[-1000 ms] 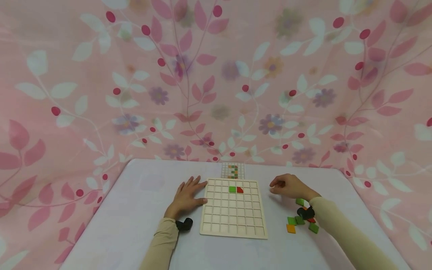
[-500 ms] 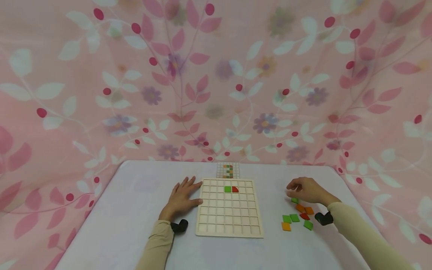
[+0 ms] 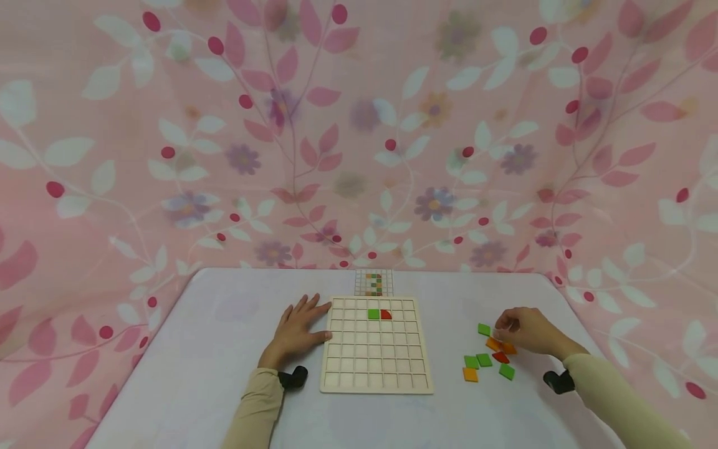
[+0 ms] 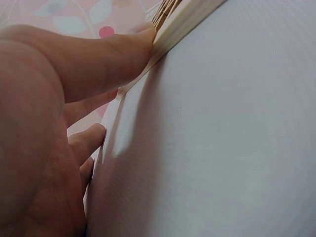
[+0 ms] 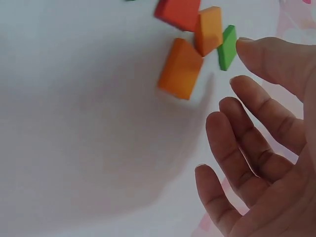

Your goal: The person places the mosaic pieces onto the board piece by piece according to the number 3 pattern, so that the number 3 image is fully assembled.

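Note:
A pale wooden grid board (image 3: 376,353) lies flat on the table, bearing a green square tile (image 3: 373,314) and a red rounded tile (image 3: 386,314) side by side in its second row. My left hand (image 3: 297,330) lies spread at the board's left edge; in the left wrist view its thumb (image 4: 116,59) touches the wooden rim. Above the loose tiles hovers my right hand (image 3: 528,330), fingers loosely bent, holding nothing. Nearest to it are two orange tiles (image 5: 180,68), a red tile (image 5: 180,12) and a green tile (image 5: 227,48), the last close to the thumb in the right wrist view.
More loose tiles, green (image 3: 507,371) and orange (image 3: 470,375), lie nearer the front, right of the board. A printed card (image 3: 374,283) with a coloured grid pattern lies behind the board. A floral pink curtain (image 3: 336,156) hangs behind the white table (image 3: 224,312).
My right hand has moved right and toward me, from beside the board to over the loose tiles, uncovering them. The left hand stays at the board's edge. The head view has shifted slightly.

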Available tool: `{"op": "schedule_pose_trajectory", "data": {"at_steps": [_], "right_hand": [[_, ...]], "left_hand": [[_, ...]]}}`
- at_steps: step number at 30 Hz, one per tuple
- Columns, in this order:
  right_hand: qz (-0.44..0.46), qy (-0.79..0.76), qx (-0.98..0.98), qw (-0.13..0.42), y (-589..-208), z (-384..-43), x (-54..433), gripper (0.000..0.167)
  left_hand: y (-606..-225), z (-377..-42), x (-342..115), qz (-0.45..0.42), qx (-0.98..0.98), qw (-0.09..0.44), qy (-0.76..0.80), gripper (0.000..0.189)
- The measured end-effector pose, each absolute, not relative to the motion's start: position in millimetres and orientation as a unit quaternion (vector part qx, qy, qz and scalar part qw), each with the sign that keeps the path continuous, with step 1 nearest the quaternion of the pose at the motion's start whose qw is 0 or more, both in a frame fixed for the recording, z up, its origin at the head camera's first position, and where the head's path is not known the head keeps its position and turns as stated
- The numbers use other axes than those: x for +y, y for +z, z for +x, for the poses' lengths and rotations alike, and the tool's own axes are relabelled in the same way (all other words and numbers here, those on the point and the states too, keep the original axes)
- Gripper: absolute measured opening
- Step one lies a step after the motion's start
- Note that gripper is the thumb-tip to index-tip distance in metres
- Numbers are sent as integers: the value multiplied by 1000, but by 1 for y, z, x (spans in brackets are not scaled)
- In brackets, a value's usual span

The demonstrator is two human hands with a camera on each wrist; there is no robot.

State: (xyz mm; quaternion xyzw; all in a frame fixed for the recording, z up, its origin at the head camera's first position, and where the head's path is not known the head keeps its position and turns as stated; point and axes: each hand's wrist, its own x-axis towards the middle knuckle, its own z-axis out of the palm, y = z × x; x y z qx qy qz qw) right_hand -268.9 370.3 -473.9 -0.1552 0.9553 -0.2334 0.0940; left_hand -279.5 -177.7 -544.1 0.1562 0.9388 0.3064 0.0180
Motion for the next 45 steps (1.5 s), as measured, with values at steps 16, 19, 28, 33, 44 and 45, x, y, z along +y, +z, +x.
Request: {"op": "schedule_pose_trajectory", "data": {"at_steps": [16,19,28,33,44,45], "right_hand": [[-102,-266,957,63,-506,-251,376,30],[-92,-271,956,68,-509,-249,372,30],[-85,-260,960,67,-512,-249,366,28],[-116,-237,963,59,-512,-250,363,23],[-101,-229,964,93,-502,-246,359,38],[-100,-228,964,97,-501,-246,359,37]], "left_hand": [[-545,-280,-178,155,941,23,300,73],[-546,-281,-179,158,940,24,301,73],[-547,-281,-180,159,939,27,304,73],[-545,-280,-180,156,939,26,305,73],[-545,-279,-179,154,939,24,307,73],[-545,-279,-179,154,939,23,308,73]]}}
